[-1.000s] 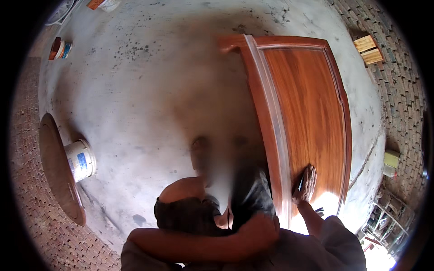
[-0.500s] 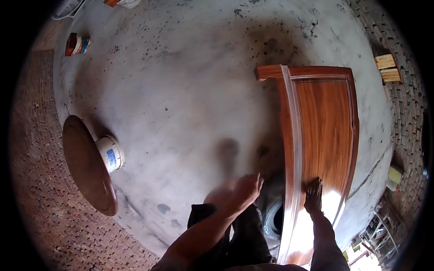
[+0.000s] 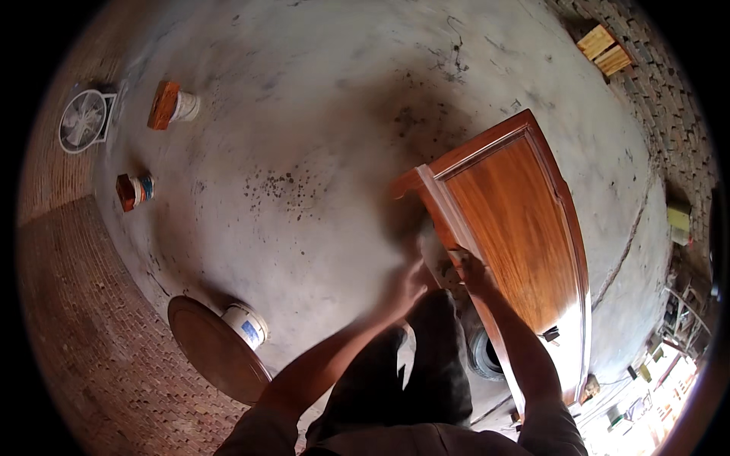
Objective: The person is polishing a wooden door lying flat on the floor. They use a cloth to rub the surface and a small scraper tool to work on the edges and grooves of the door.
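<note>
A large reddish-brown varnished wooden panel [image 3: 509, 205] with a raised frame stands at a slant to my right. Above its left frame edge is my right hand [image 3: 473, 273], its fingers apart; whether it touches the wood I cannot tell. My left hand [image 3: 414, 280] is just left of the panel, over my knee, blurred by motion. Nothing can be made out in it. A small dark object [image 3: 551, 334] lies on the panel's lower part, in the bright glare. Under the panel's left edge, a dark round tyre-like ring [image 3: 484, 356] shows partly.
At the left, a round brown wooden top [image 3: 213, 351] leans against a white bucket [image 3: 245, 325]. Wooden blocks [image 3: 163, 106] sit against small tubs farther off. A white fan [image 3: 84, 121] stands by the brick wall. Yellowish boards [image 3: 604, 50] lie at the far right.
My right hand has left the panel's face and moved to its left edge, leaving the small dark object behind. My left hand has moved slightly forward. The view has turned left.
</note>
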`<state>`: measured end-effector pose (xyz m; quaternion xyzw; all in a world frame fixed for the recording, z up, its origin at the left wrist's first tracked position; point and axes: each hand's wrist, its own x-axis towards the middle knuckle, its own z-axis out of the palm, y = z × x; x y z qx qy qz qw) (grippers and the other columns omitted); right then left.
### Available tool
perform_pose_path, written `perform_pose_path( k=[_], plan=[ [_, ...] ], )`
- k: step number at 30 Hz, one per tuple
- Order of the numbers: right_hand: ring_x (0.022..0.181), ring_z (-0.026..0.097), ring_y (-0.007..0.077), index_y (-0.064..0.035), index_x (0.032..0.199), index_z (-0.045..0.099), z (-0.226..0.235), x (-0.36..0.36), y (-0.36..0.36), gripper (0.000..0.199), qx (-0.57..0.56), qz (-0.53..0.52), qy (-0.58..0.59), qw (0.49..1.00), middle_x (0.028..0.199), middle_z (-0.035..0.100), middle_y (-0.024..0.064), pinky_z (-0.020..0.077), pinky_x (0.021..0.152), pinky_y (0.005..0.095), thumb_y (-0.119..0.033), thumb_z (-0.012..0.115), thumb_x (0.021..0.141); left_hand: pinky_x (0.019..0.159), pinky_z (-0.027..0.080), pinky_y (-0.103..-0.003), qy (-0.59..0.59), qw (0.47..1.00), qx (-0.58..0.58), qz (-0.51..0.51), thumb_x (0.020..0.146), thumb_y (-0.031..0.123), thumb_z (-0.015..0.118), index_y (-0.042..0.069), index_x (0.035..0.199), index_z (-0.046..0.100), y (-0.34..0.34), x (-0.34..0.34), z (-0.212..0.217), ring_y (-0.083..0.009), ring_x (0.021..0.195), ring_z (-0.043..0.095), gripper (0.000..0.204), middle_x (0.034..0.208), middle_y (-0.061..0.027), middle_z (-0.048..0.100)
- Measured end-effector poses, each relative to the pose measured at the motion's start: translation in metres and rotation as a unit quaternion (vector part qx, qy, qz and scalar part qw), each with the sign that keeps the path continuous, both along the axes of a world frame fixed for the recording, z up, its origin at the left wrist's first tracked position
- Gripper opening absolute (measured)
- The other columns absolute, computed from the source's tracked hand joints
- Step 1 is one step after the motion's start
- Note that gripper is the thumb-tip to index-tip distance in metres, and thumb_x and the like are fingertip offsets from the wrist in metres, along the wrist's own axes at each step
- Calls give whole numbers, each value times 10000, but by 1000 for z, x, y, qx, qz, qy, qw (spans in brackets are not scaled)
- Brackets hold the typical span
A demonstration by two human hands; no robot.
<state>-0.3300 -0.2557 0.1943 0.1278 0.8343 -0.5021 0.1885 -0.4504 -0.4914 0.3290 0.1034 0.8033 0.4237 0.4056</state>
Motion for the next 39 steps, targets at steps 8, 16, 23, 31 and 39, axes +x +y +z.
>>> perform_pose_path(
  k=[8,16,23,31,39],
  plan=[
    [1000,720,418,-5,1260,678,6,-118,-20,352,52,-82,-78,992,1080,721,276,559,895,488,-214,570,998,960,553,-428,67,992,-89,-65,968,179,688,-5,1410,560,14,-110,-75,-369,1095,696,496,1282,-257,658],
    [903,739,437,-9,1323,555,-3,-299,24,379,8,-71,-252,965,1038,710,312,562,904,529,-197,456,1009,1077,495,-432,-178,980,-72,56,954,280,766,6,1512,419,15,-209,-134,-337,1343,557,712,1464,-240,538],
    [913,724,461,130,1223,538,-136,-326,3,374,174,111,-293,934,925,707,329,582,853,565,-93,578,926,814,611,-421,-374,882,58,282,886,127,814,137,1559,292,42,-204,-229,-275,1205,594,853,1415,-157,511],
    [1188,609,457,-76,1351,577,-6,-356,-11,378,218,90,-116,965,1195,680,251,503,998,538,-95,545,974,592,485,-263,-364,858,122,340,855,6,786,90,1382,477,49,-185,-263,-105,792,572,617,1029,-42,582],
    [1079,665,323,-121,1298,636,-136,-289,275,334,286,170,-236,913,1149,697,141,507,1019,475,-176,479,1008,653,519,-286,-286,914,50,283,864,51,814,34,1378,479,45,-193,-257,-125,790,595,613,1019,-58,611]
  ],
)
